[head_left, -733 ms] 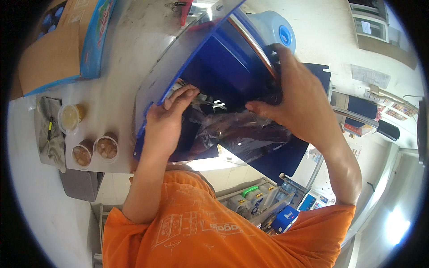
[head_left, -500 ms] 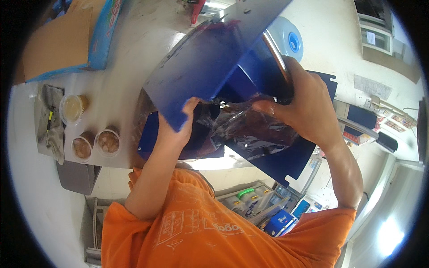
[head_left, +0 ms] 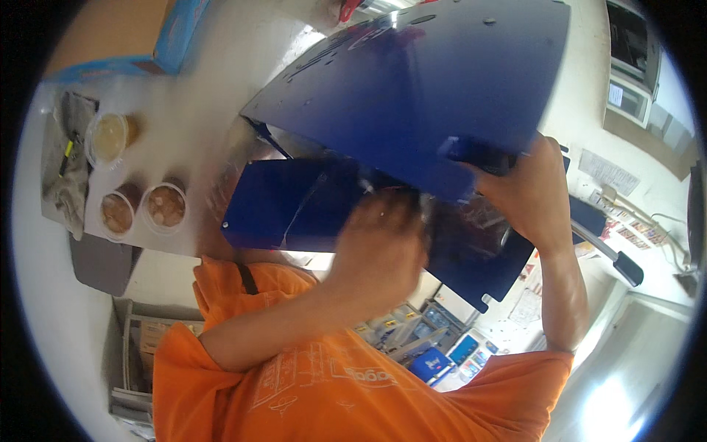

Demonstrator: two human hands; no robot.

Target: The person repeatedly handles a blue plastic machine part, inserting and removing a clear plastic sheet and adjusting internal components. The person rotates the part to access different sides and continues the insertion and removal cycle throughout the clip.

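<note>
A large blue sheet-metal cover (head_left: 412, 81) is tilted up, its upper face toward me. My right hand (head_left: 532, 193) grips it at the right corner, thumb on the near edge and the other fingers hidden behind. Below it lies a flat blue metal base (head_left: 283, 202) with a notched right end. My left hand (head_left: 383, 243) is over the middle of the base, just under the cover's near edge. Its fingers are bent down and smeared by motion, so whether they hold anything is unclear. Crumpled clear plastic film (head_left: 482, 221) shows between the cover and the base.
On the left stand several clear cups, including a cup of brown pieces (head_left: 166, 206) and a tub of pale liquid (head_left: 109, 138). A grey cloth (head_left: 68, 180) lies beside them. A cardboard box (head_left: 110, 33) is at the far left; a lever (head_left: 605, 250) juts out right.
My left hand has let go of the cover's left edge and come right, over the base. The cover has swung, showing more of its upper face, with my right hand still at it.
</note>
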